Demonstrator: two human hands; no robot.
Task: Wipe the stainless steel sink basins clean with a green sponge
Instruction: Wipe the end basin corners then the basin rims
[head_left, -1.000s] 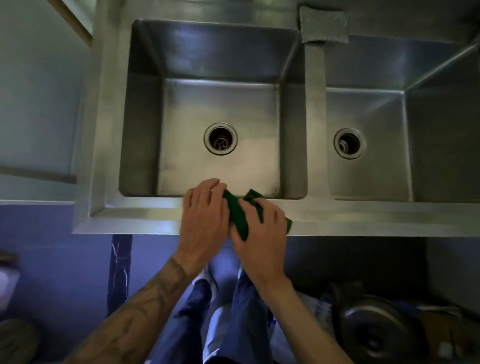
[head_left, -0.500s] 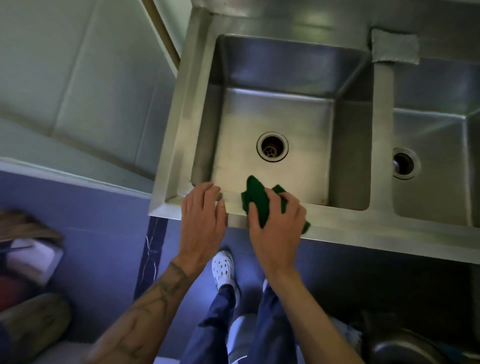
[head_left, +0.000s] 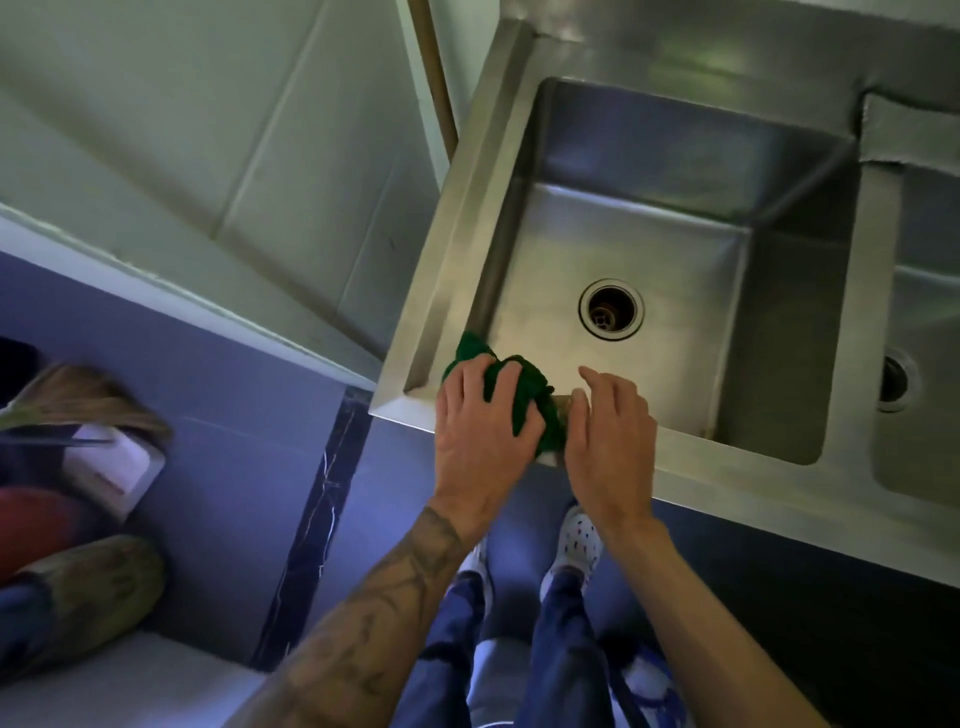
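Observation:
The green sponge (head_left: 531, 391) lies crumpled on the front rim of the left steel basin (head_left: 675, 223), near its front left corner. My left hand (head_left: 480, 423) grips the sponge, with fingers curled over it and green showing between them. Just right of the sponge, my right hand (head_left: 609, 434) rests on the same rim with relaxed fingers and holds nothing. The basin's round drain (head_left: 611, 309) sits in the middle of its floor. Only part of the right basin (head_left: 930, 457) shows at the frame's right edge, with its drain (head_left: 894, 385).
A pale tiled wall (head_left: 208, 145) stands left of the sink. Blurred items lie on the blue floor at far left (head_left: 78, 467). A grey patch (head_left: 909, 135) sits at the back of the divider. My white shoes (head_left: 579, 540) are below the rim.
The sponge has passed from my right hand to my left hand and moved left to the basin's front left corner. The view has swung left, pushing the sink to the right.

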